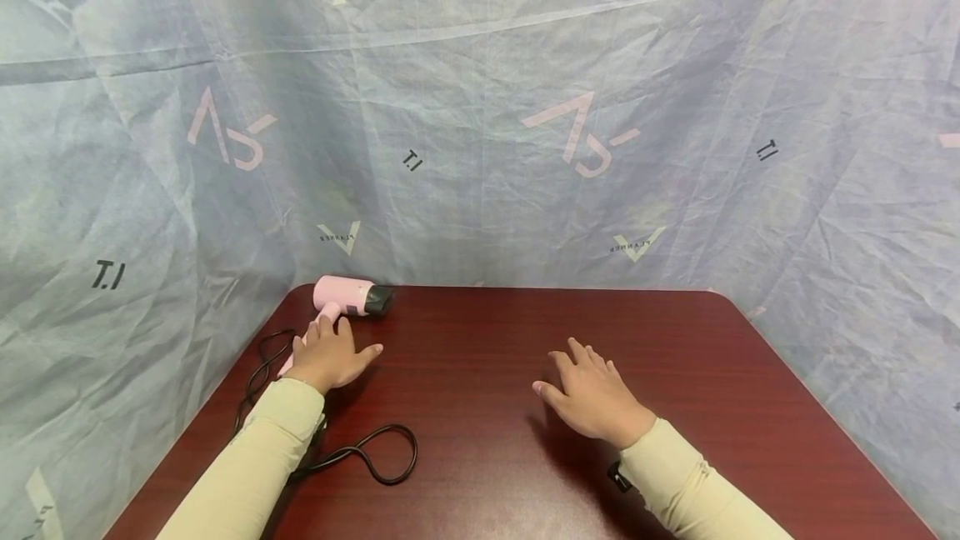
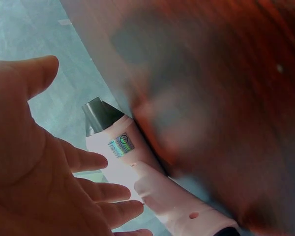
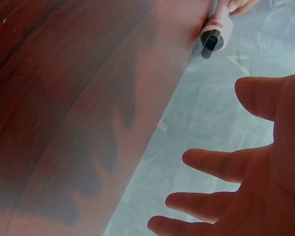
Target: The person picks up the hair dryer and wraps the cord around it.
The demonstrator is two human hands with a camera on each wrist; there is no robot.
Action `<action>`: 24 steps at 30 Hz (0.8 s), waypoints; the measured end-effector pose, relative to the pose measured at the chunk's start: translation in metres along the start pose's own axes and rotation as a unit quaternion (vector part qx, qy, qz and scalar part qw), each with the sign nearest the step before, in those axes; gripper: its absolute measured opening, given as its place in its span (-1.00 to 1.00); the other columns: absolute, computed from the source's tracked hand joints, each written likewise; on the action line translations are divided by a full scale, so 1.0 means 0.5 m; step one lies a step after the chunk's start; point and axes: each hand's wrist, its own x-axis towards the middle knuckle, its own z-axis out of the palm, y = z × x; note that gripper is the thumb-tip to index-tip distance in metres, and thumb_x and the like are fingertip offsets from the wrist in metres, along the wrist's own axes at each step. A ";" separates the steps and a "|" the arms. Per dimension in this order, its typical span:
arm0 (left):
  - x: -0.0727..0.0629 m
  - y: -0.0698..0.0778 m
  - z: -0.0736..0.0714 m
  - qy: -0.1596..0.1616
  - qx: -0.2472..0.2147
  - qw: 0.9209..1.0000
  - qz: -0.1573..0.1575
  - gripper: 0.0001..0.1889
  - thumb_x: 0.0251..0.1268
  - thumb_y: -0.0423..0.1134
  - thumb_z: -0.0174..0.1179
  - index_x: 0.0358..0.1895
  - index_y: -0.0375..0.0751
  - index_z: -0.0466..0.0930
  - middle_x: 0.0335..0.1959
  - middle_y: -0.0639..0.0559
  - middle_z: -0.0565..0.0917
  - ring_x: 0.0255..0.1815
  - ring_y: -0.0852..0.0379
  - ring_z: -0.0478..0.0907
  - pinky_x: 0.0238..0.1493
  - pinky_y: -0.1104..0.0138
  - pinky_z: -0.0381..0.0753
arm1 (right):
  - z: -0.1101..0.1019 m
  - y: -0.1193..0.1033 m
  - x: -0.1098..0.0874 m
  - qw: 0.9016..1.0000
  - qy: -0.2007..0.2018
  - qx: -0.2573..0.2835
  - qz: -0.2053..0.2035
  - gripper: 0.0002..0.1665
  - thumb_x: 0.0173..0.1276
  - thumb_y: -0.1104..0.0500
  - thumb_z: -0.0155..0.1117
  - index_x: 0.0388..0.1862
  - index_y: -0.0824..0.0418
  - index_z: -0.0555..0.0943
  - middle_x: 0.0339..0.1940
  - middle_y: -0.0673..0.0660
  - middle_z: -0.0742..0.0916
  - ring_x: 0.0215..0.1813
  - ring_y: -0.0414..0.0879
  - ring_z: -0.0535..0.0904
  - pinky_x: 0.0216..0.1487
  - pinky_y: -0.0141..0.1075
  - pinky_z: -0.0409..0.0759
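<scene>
A pink hair dryer (image 1: 341,294) with a black nozzle (image 1: 378,300) lies at the table's far left corner, its handle pointing toward me. Over that handle hovers my left hand (image 1: 330,357), fingers spread and thumb out to the right. In the left wrist view the hair dryer (image 2: 147,182) shows beyond the fingertips, with a small shiny label on its barrel; the hand does not grip it. My right hand (image 1: 596,394) is held above the right half of the table, fingers spread and nothing in them. The right wrist view also shows the hair dryer (image 3: 219,29) far off.
A black cord (image 1: 390,427) loops on the table near my left forearm, and more cord (image 1: 258,377) runs along the left edge. The dark red wooden table (image 1: 480,357) is bordered by hanging grey printed cloth (image 1: 480,215) at the back and both sides.
</scene>
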 end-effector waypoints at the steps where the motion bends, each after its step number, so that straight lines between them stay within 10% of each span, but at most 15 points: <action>1: 0.000 -0.001 0.001 0.000 0.000 1.000 -0.001 0.10 0.44 0.47 -0.09 0.56 -0.55 0.05 0.56 -0.65 0.01 0.58 -0.63 -0.05 0.46 -0.51 -0.06 | 0.000 0.001 0.000 1.000 0.001 -0.001 -0.001 -0.20 0.54 -0.32 0.10 0.49 0.19 0.44 0.61 0.42 0.30 0.59 0.48 0.21 0.47 0.47 0.17; 24: 0.005 -0.021 0.004 -0.002 -0.001 1.000 -0.010 0.08 0.44 0.39 0.01 0.56 -0.60 0.03 0.52 -0.77 -0.06 0.57 -0.69 -0.14 0.44 -0.53 -0.05 | 0.014 0.017 -0.008 1.000 0.005 0.005 0.002 -0.18 0.55 -0.37 0.05 0.47 0.21 0.46 0.61 0.42 0.31 0.58 0.47 0.23 0.46 0.46 0.21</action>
